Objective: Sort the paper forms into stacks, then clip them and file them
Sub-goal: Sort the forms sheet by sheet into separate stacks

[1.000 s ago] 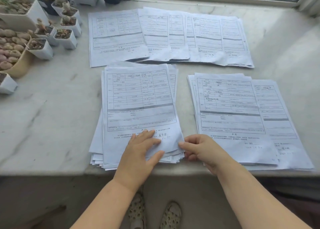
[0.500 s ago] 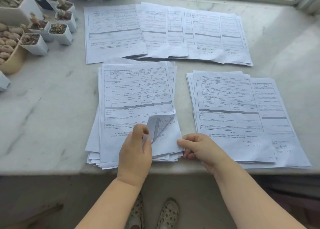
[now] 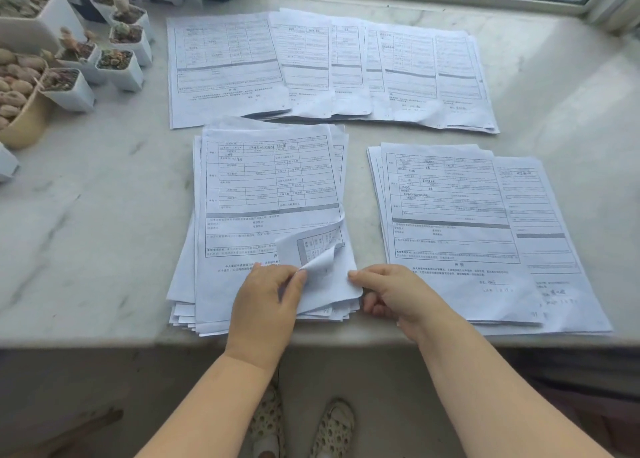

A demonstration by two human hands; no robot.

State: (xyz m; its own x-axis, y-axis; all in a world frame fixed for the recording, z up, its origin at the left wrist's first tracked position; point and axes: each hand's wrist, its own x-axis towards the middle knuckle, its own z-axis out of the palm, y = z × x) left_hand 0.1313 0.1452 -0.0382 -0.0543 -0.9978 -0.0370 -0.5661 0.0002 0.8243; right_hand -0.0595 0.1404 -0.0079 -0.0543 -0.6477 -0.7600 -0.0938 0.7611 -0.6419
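paper forms lie in three groups on a pale marble ledge below a window. left hand rests on the near middle stack and pinches the lower right corner of the top sheet, which curls up and back so its printed underside shows. right hand sits at that stack's right edge, thumb on top of the sheets and fingers curled under their edge, gripping them. a second stack lies just beside it to the right, fanned slightly, and a long overlapping row of forms lies farther back toward the window. at far left, small white square pots each hold a little succulent in gritty soil, and a tan bowl holds rounded, pebble-like plants.
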